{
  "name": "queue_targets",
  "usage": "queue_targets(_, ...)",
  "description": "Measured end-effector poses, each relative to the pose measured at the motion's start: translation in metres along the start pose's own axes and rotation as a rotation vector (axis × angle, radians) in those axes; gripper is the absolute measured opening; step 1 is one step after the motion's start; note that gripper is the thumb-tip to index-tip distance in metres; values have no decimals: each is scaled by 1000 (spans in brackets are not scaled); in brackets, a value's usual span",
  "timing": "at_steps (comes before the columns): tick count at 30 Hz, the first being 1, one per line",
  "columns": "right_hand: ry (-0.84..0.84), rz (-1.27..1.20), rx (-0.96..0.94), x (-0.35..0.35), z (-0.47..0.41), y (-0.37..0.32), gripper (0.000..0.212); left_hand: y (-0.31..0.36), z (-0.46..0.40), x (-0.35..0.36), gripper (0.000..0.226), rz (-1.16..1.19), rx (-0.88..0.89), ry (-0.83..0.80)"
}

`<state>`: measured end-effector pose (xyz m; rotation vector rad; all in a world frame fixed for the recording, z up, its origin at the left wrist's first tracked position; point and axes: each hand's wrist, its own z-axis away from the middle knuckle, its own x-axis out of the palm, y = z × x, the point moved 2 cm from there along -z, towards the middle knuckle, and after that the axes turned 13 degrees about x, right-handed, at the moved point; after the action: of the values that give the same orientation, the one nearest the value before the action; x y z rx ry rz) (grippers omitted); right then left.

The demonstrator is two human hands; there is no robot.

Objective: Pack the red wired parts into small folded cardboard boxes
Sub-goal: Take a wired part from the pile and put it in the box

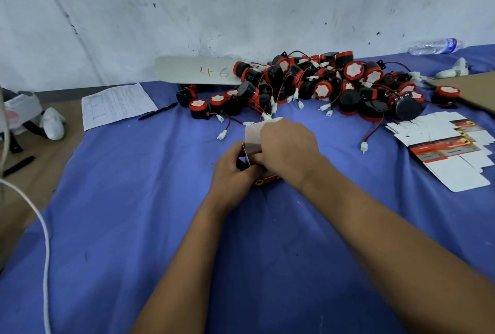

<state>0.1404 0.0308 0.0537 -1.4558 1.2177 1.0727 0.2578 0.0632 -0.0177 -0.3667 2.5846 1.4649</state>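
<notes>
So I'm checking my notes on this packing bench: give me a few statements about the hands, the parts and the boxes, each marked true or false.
1. Both hands, left hand and right hand, hold one small red-printed cardboard box over the blue cloth. True.
2. The pile of black-and-red wired parts lies near the wall. True.
3. The stack of flat unfolded box blanks lies at the person's left. False: it lies at the right.
4. The black pen rests on the pile. False: it lies beside the printed paper sheet.
5. The clear plastic bottle stands upright. False: it lies on its side.
</notes>
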Motion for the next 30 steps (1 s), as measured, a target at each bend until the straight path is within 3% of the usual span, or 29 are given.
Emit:
queue_targets(4, -51, 7, -106, -7, -4, -1, 21, -3, 1, -2, 32, -13, -17, -87)
queue_targets(8, -49, 2, -96, -4, -5, -1, 39, -3, 0, -2, 33, -2, -53, -114)
queue_targets(17, -91, 157, -53, -10, -9, 5, 30, -2, 1, 17, 12, -73, -132, 103)
queue_targets(21, -173, 205, -94, -14, -5, 4, 35, -10, -2, 22, 23, -159, -135, 164)
queue_targets(24, -218, 196, -110, -19, -4, 8, 35, -12, -5, 22, 19, -159, -137, 174)
queue_targets(27, -159, 88, -72, -20, -9, 17, 40, -11, -6, 22, 19, -126, -160, 182)
queue_targets(30, 12, -78, 1, -14, -14, 22, 39, -11, -6, 21, 17, -101, -187, 184)
